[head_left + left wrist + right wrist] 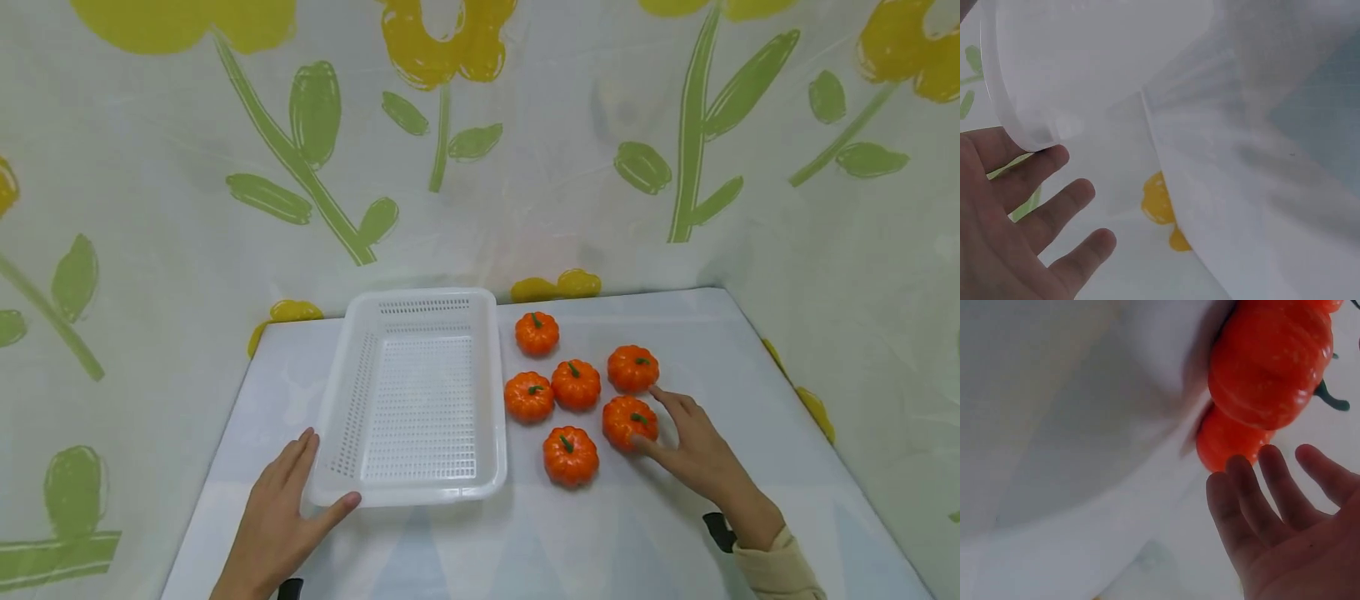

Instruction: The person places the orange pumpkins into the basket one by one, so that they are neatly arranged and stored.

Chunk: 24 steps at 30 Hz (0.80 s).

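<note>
A white plastic basket (420, 400) with slotted walls and floor stands on the table, left of the middle. My left hand (281, 508) is at its near left corner, fingers extended along the side and thumb at the front rim. In the left wrist view the fingertips lie right at the basket's rim (1013, 128). My right hand (701, 446) is spread beside a small orange pumpkin (630, 422) with a green stem, thumb near its front. The fingertips point toward another pumpkin (633, 368) behind it. In the right wrist view the fingers (1272, 494) are spread below a pumpkin (1272, 365).
More small pumpkins lie between the basket and my right hand: one (537, 333) at the back, two side by side, and one (571, 457) nearest me. The table (517, 542) has a pale cover; a cloth with a flower print (540, 167) hangs behind it.
</note>
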Available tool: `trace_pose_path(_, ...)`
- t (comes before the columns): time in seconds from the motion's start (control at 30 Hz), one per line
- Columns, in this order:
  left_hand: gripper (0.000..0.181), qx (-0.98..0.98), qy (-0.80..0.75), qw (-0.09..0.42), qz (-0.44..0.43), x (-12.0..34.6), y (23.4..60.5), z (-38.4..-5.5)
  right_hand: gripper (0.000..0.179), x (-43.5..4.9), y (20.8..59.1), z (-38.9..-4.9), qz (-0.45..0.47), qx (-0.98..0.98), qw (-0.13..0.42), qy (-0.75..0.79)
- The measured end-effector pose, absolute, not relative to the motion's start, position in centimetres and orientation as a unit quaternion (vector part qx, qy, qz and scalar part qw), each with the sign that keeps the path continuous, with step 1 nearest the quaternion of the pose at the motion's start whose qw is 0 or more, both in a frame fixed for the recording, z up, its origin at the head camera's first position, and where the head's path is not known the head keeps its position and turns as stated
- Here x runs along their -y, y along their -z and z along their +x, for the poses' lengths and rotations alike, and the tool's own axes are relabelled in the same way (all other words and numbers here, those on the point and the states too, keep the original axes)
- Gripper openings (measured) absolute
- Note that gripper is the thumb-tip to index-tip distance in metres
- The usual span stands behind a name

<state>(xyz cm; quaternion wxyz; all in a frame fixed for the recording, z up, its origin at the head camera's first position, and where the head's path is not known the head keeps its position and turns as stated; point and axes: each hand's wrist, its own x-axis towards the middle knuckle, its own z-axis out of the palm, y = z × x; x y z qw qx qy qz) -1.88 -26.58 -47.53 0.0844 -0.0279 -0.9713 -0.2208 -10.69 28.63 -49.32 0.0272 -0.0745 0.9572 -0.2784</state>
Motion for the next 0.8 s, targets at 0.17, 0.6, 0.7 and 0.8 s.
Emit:
trace_pose_path(0.17, 0.110, 0.970, 0.216, 0.101, -0.045, 26.7, 47.7, -2.0, 0.090, -28.2, 49.9, -10.9, -0.090, -0.958, 0.015, 0.272)
trace_pose_path(0.6, 0.114, 0.971, 0.224, 0.083, -0.027, 26.4, 47.7, -2.0, 0.085, -27.6, 50.2, -11.0, -0.094, -0.957, 0.024, 0.272)
trace_pose_path(0.7, 0.114, 0.970, 0.229, 0.079, -0.020, 26.5, 47.8, -2.0, 0.084, -27.6, 50.2, -11.0, -0.091, -0.958, 0.019, 0.271)
trace_pose_path(0.8, 0.115, 0.970, 0.231, 0.073, -0.018, 26.6, 47.8, -2.0, 0.084, -27.6, 50.2, -10.9, -0.084, -0.960, 0.001, 0.266)
